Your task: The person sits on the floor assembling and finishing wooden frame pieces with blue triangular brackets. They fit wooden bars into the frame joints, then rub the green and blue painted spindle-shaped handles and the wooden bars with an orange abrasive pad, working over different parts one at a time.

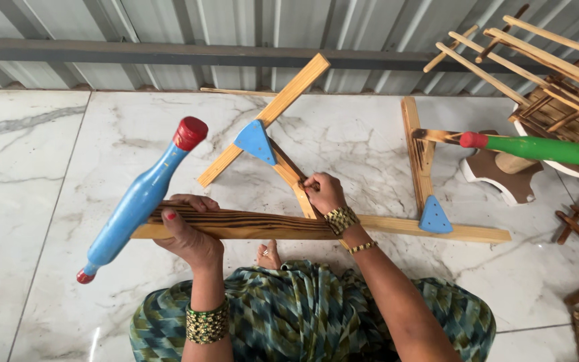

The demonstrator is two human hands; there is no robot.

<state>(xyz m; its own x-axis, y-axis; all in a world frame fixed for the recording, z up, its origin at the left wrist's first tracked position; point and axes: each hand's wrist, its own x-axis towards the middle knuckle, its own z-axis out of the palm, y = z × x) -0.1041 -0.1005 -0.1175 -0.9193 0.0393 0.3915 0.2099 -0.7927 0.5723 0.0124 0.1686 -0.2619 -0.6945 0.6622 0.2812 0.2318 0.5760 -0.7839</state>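
Left hand (189, 234) curled around the near, dark-grained wooden slat (256, 224), also gripping a blue turned handle (139, 198) with red ends, angled up to the right. Right hand (323, 192) partly closed, fingertips pinching at the joint where a diagonal slat (296, 177) meets the near one. Blue triangular brackets (256, 142) at the frame's corners. Below, white marbled floor (68, 154); beyond, corrugated metal wall (169, 23); far right, stacked wooden frames (557, 74) and a green handle (551, 149).
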